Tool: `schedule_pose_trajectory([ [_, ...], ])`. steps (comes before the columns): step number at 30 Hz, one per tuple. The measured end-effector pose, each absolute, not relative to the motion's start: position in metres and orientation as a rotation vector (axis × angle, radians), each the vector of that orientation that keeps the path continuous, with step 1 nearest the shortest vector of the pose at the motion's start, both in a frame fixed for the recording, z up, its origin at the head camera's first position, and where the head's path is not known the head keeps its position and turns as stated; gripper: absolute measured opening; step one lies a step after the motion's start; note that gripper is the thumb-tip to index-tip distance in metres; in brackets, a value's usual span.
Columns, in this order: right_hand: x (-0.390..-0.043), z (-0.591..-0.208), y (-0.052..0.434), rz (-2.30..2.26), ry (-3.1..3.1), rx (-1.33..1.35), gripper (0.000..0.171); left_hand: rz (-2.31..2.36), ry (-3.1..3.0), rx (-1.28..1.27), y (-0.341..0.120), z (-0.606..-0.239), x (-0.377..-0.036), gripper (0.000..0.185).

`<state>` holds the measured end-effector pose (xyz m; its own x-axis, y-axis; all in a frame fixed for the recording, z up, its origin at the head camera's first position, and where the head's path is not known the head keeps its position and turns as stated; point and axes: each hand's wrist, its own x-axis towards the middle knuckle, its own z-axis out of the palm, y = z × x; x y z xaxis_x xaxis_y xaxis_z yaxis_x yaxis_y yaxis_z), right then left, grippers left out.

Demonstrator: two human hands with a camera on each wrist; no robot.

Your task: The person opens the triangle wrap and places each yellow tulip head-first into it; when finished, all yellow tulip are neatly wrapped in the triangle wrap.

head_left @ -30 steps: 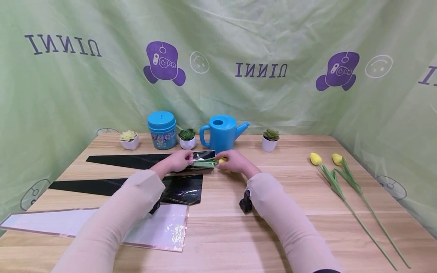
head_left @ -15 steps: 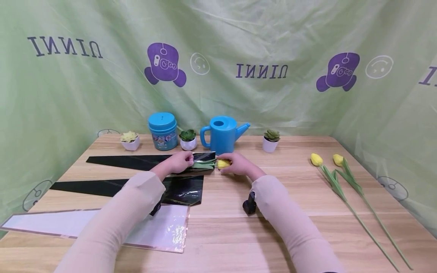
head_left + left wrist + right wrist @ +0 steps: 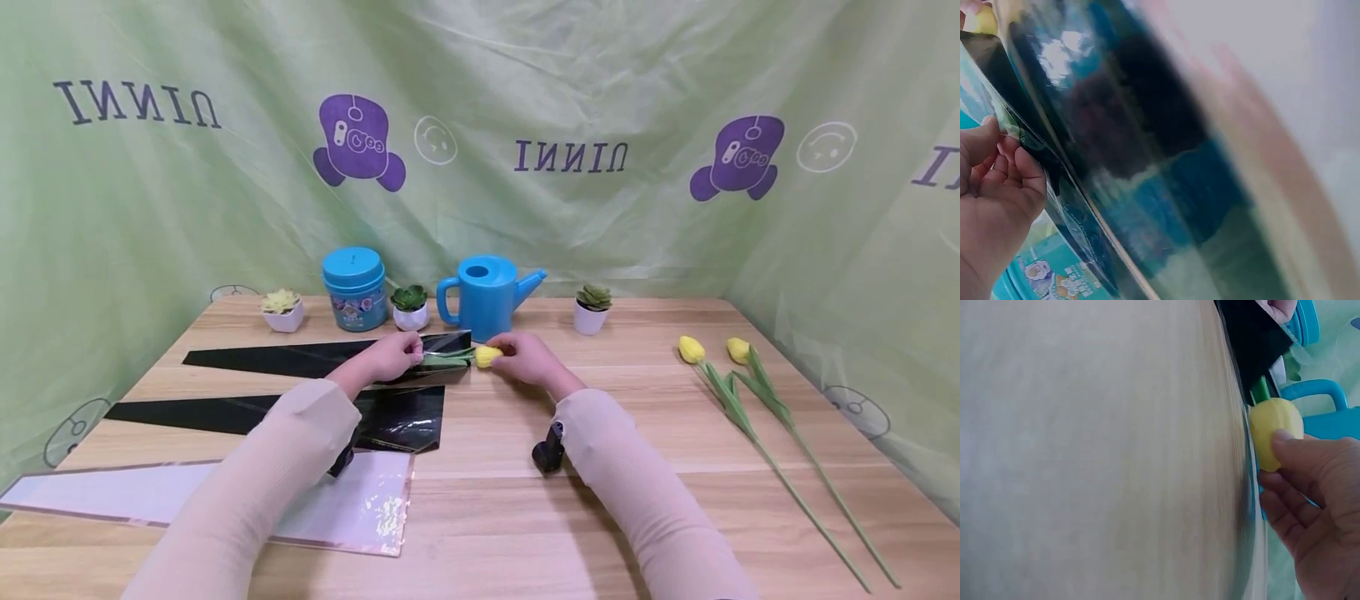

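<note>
"What lies nearest?"

"A white wrapper [image 3: 352,510] with a copper-toned border, by the near left corner of the table [image 3: 480,517]. Opposite, one loose tulip [image 3: 735,404] and another loose tulip [image 3: 772,400] point their stems at the near right corner."

"Past those?"

"A flat black wrapper [image 3: 405,417], partly hidden by the person's left sleeve [image 3: 300,442]."

"And the hands?"

"Both are at a second black wrapper [image 3: 270,357], nearer the far edge. The left hand [image 3: 386,357] pinches its rim between thumb and fingertips; whether a leaf is caught too, one cannot tell. The right hand [image 3: 525,361] pinches a third tulip [image 3: 489,357] by its yellow bloom, just outside the wrapper's wide end, the stem running back into it."

"Farthest?"

"Along the far edge, left to right: a pale succulent [image 3: 282,312], a blue tub [image 3: 357,304], a dark green succulent [image 3: 410,308], a blue watering can [image 3: 486,302], a grey-green succulent [image 3: 592,310]. Behind hangs a green curtain [image 3: 480,217] with purple prints."
</note>
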<state>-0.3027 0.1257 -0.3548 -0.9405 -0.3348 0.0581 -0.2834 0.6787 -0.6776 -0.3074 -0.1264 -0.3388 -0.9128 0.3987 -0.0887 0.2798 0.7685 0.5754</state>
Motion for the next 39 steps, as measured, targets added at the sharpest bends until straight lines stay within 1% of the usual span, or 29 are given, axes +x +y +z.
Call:
schedule_pose_trajectory([
  [4,-0.303,-0.355,0.123,-1.276,2.794,-0.397,0.026,0.826,2.767,0.575,-0.126,-0.335,-0.309,0.009],
  [6,-0.304,-0.355,0.121,-1.336,2.780,-0.377,0.026,0.807,2.781,0.590,-0.126,-0.334,-0.310,0.009],
  [14,-0.308,-0.359,0.110,-1.425,2.743,-0.403,0.022,0.732,2.808,0.588,-0.129,-0.335,-0.308,0.009],
  [28,-0.305,-0.365,0.092,-1.497,2.733,-0.449,0.022,0.686,2.852,0.664,-0.120,-0.332,-0.305,0.011],
  [39,-0.307,-0.366,0.073,-1.527,2.721,-0.438,0.022,0.687,2.828,0.628,-0.121,-0.332,-0.306,0.012],
])
